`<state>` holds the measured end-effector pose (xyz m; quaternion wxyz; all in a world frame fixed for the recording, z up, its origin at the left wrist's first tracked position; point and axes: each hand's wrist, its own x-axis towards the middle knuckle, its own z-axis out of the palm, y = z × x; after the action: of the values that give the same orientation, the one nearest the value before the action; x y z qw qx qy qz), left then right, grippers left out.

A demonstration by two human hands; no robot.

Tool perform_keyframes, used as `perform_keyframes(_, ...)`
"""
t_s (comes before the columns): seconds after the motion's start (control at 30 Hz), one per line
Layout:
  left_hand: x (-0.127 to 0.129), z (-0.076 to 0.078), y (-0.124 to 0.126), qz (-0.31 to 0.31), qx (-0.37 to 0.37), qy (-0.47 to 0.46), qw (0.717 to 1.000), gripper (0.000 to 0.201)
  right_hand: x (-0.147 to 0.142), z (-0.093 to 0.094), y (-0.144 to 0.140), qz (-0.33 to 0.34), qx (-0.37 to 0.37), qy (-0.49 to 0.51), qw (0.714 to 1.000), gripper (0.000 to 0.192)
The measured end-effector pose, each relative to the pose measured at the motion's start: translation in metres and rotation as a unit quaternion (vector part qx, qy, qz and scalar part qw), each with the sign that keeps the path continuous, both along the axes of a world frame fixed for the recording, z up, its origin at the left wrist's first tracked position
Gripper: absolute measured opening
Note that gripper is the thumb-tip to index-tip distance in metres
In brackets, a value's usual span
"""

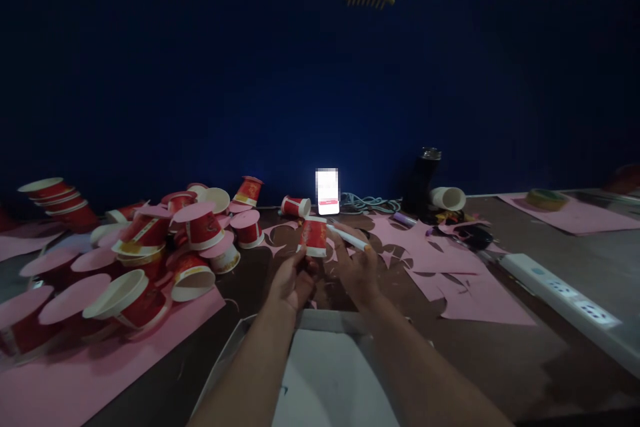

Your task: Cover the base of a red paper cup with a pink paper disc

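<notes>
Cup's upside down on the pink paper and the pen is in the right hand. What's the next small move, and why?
Probably lower the pen tip to the pink paper at the rim of the red cup. The left hand holds the cup mouth-down, the right hand holds the pen just beside it, and round holes already show in the sheet nearby.

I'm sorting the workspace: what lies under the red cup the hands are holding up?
Below the red cup held by the left hand, pink paper with round cut-outs lies on the table. The hands cover the part directly beneath.
</notes>
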<state>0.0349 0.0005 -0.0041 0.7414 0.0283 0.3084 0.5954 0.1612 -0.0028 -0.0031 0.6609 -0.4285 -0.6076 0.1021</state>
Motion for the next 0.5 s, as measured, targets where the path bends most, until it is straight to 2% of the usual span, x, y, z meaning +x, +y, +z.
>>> perform_keyframes(0.17,0.003,-0.001,-0.001,0.009,0.019,0.047,0.999,0.010,-0.001,0.002,0.001,0.009,-0.053,0.097,0.994,0.031)
perform_keyframes(0.27,0.008,-0.006,-0.003,0.056,0.078,0.177,0.980,0.003,0.000,0.003,0.007,0.035,-0.110,0.182,0.977,0.034)
perform_keyframes(0.33,0.010,-0.011,-0.004,0.080,0.127,0.333,0.931,0.012,0.000,0.002,0.012,0.061,-0.167,0.266,0.948,0.036)
perform_keyframes(0.43,0.013,-0.016,-0.007,0.093,0.197,0.564,0.796,0.022,0.000,-0.001,0.017,0.087,-0.234,0.343,0.905,0.044)
perform_keyframes(0.47,0.014,-0.017,-0.008,0.101,0.215,0.610,0.756,0.021,-0.001,-0.001,0.018,0.097,-0.247,0.356,0.896,0.047)
perform_keyframes(0.5,0.016,-0.017,-0.009,0.108,0.232,0.637,0.727,0.020,-0.002,-0.002,0.018,0.108,-0.256,0.367,0.888,0.049)
